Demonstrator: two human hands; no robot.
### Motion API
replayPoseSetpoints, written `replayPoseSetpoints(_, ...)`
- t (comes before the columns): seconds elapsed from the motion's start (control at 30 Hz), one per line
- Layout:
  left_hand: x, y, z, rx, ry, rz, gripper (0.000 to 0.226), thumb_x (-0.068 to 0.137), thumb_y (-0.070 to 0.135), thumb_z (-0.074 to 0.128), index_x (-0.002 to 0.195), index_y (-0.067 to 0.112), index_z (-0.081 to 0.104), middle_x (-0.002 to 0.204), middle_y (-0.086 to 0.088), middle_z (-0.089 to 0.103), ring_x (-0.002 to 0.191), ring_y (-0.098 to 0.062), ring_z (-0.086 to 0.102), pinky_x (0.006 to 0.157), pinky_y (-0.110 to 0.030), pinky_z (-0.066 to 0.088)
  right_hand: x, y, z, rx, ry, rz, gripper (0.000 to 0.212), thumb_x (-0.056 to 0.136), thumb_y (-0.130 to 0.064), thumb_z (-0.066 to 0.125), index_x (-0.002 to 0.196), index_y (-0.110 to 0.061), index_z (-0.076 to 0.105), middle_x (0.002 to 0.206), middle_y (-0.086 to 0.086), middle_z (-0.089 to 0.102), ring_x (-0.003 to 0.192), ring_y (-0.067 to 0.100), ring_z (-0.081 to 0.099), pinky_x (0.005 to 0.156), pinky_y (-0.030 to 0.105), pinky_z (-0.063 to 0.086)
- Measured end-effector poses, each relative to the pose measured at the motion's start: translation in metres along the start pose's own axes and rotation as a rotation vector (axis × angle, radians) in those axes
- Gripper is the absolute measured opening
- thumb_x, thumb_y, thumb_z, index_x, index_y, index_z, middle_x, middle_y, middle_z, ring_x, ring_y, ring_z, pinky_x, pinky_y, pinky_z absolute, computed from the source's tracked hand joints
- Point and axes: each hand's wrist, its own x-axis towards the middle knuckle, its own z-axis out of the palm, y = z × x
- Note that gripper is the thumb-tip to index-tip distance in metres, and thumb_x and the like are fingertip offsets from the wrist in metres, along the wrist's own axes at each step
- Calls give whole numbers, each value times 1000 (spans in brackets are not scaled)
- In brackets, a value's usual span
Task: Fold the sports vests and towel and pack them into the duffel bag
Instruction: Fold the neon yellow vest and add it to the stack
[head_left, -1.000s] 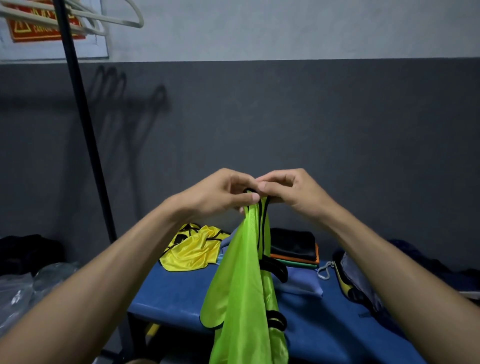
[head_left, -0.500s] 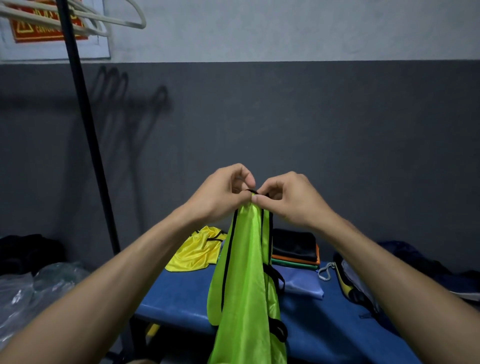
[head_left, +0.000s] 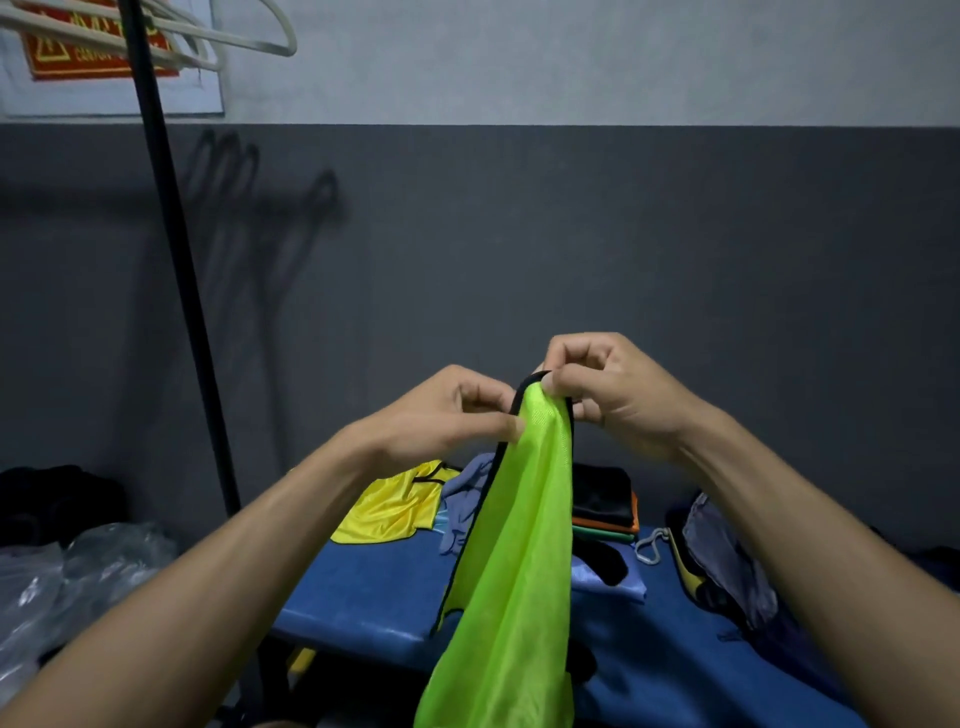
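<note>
A neon green mesh vest (head_left: 519, 561) with black trim hangs in the air in front of me over the blue bench (head_left: 363, 603). My left hand (head_left: 441, 410) pinches its top edge from the left, and my right hand (head_left: 613, 389) pinches the top from the right, a little higher. A yellow vest (head_left: 389, 506) lies crumpled at the bench's back left. A blue towel (head_left: 465, 499) lies behind the green vest. Folded vests in black, orange and green (head_left: 605, 506) are stacked at the back. The dark duffel bag (head_left: 727, 566) lies open on the right.
A black clothes-rack pole (head_left: 176, 270) rises at the left with pale hangers (head_left: 208, 36) on top. Clear plastic bags (head_left: 67, 577) and a dark bundle (head_left: 57, 493) lie left of the bench. A grey wall stands close behind.
My hands have spread slightly apart at the vest's top, the right one rising. The vest's upper part has opened wider and shows more flat green mesh.
</note>
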Motion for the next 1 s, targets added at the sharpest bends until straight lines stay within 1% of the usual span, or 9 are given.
replayPoseSetpoints(0.1, 0, 3, 5, -33, -1, 28, 18, 94, 14, 68, 94, -4, 72, 105, -30, 63, 92, -32, 59, 88, -55, 48, -1, -7, -10, -79, -39, -5, 20, 92, 11, 58, 79, -3, 58, 91, 17, 65, 82, 20, 60, 72, 27, 52)
replayPoseSetpoints(0.23, -1, 9, 4, 36, 82, 13, 11, 94, 8, 70, 85, 6, 76, 94, -12, 73, 86, -19, 68, 85, -40, 54, -5, -10, -25, -163, -29, -16, 16, 87, 16, 65, 78, 3, 61, 92, 11, 71, 82, 17, 64, 75, 24, 53)
replayPoseSetpoints(0.33, 0, 10, -3, 101, 148, 2, 6, 90, 9, 75, 85, 9, 78, 94, -10, 74, 85, -17, 70, 86, -41, 56, -8, -5, -30, -223, 3, 21, 18, 82, 17, 70, 79, 0, 65, 93, 12, 70, 84, 17, 64, 76, 24, 52)
replayPoseSetpoints(0.53, 3, 18, 0, 176, 143, 21, 10, 87, 10, 77, 81, 16, 79, 91, 1, 71, 78, -8, 67, 83, -37, 55, -12, 6, -22, -180, 15, 107, 10, 88, -2, 74, 98, -1, 75, 88, 8, 72, 78, 9, 61, 66, 18, 46)
replayPoseSetpoints(0.67, 3, 16, 1, 197, 149, 34, 12, 86, 14, 77, 77, 21, 78, 88, 3, 70, 75, -8, 65, 81, -38, 55, -11, 10, -19, -152, 65, 74, 12, 87, -5, 76, 98, -3, 77, 90, 11, 75, 81, 12, 66, 72, 22, 50)
replayPoseSetpoints(0.77, 2, 4, 3, 359, 167, 16, 16, 79, 27, 74, 65, 22, 68, 78, 0, 66, 65, -12, 57, 71, -40, 53, -6, 4, -21, -176, 175, -27, 10, 86, 1, 76, 95, -1, 77, 95, 14, 77, 85, 13, 69, 81, 22, 54)
replayPoseSetpoints(0.87, -4, -17, 4, 553, 179, 5, 34, 76, 38, 63, 67, 6, 61, 79, -9, 62, 69, -30, 55, 66, -45, 50, 2, -3, -29, -253, 245, -98, 9, 86, 2, 76, 93, -3, 78, 95, 14, 77, 85, 13, 70, 82, 22, 55)
replayPoseSetpoints(0.93, -9, -33, 1, 694, 188, 11, 45, 73, 46, 51, 69, 1, 56, 76, -11, 60, 69, -30, 54, 64, -45, 46, 7, -3, -36, -370, 278, -114, 8, 87, -1, 77, 91, -7, 79, 91, 10, 78, 83, 13, 71, 82, 26, 55)
replayPoseSetpoints(1.0, -14, -48, -3, 837, 184, -5, 42, 73, 44, 46, 66, 3, 50, 72, -11, 57, 66, -29, 51, 64, -45, 45, 8, 2, -43, -412, 326, -119, 8, 87, -3, 77, 91, -9, 79, 90, 6, 78, 84, 11, 71, 83, 26, 55)
